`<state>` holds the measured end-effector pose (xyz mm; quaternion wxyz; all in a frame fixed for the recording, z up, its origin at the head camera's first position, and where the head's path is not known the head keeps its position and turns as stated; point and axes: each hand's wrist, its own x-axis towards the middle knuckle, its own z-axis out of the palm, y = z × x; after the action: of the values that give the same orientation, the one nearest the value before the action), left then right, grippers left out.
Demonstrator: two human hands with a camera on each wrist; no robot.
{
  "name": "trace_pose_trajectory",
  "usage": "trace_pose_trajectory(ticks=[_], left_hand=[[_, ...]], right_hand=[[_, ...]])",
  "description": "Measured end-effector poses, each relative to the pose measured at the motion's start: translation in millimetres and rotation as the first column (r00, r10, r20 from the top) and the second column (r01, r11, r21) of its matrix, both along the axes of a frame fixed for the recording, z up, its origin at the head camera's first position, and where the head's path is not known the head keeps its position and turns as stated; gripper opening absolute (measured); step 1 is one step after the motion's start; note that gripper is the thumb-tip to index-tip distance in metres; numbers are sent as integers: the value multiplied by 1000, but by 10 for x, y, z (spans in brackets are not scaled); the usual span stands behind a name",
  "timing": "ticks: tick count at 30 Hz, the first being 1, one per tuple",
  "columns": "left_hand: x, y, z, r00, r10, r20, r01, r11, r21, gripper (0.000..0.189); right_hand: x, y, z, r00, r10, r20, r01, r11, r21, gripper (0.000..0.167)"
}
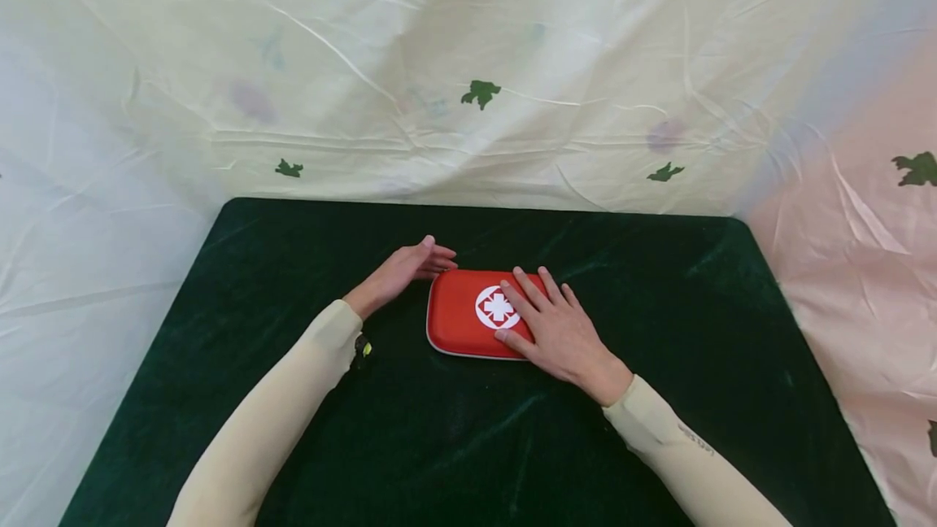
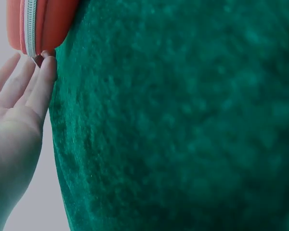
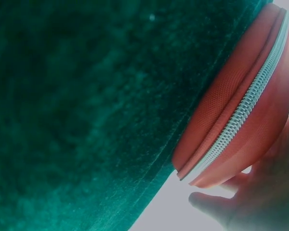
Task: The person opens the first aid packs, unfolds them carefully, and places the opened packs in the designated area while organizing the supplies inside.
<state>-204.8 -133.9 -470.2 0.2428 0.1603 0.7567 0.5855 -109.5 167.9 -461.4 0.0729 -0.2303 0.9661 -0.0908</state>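
A red zippered first-aid case with a white cross emblem lies on the dark green cloth. My right hand rests on its right part, fingers spread over the lid and thumb by the emblem. In the right wrist view, the case's pale zipper runs closed along the side. At the back left corner is my left hand, thumb raised and fingers extended. The left wrist view has its fingertips right at the zipper, beside a small dark piece at the zipper's end.
The green velvet-like cloth covers the table under the case. Pale curtains with green leaf prints hang behind the table and on both sides. A small black and yellow item shows at the left sleeve cuff.
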Motion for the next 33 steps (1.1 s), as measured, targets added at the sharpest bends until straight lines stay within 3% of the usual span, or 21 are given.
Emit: trace_pose_trajectory(ticks=[6, 9, 12, 17, 24, 26, 33], left_hand=[[-23, -25, 14, 1000, -1, -21, 1, 1000, -10, 56], [-47, -30, 29, 996, -42, -75, 36, 996, -81, 38], [-81, -29, 27, 984, -96, -151, 68, 981, -182, 37], [-121, 1, -12, 953, -137, -271, 52, 953, -299, 33], [-111, 22, 22, 914, -131, -385, -35, 919, -394, 26], [-100, 14, 25, 895, -149, -420, -44, 909, -415, 24], [-34, -19, 46, 807, -234, -542, -95, 854, -511, 18]], right_hand=[[-11, 1, -2, 1000, 0, 13, -1, 1000, 6, 85], [-15, 3, -5, 1000, 2, 14, -2, 1000, 6, 85], [-14, 4, -6, 1000, 2, 17, -2, 1000, -2, 85], [-14, 5, -12, 1000, 4, 23, -4, 1000, -13, 85], [-17, 14, 5, 1000, 2, 12, -2, 1000, -29, 86], [-7, 16, 2, 1000, 0, 4, 0, 1000, -28, 86], [26, -2, -17, 1000, -6, 12, 6, 1000, -20, 86]])
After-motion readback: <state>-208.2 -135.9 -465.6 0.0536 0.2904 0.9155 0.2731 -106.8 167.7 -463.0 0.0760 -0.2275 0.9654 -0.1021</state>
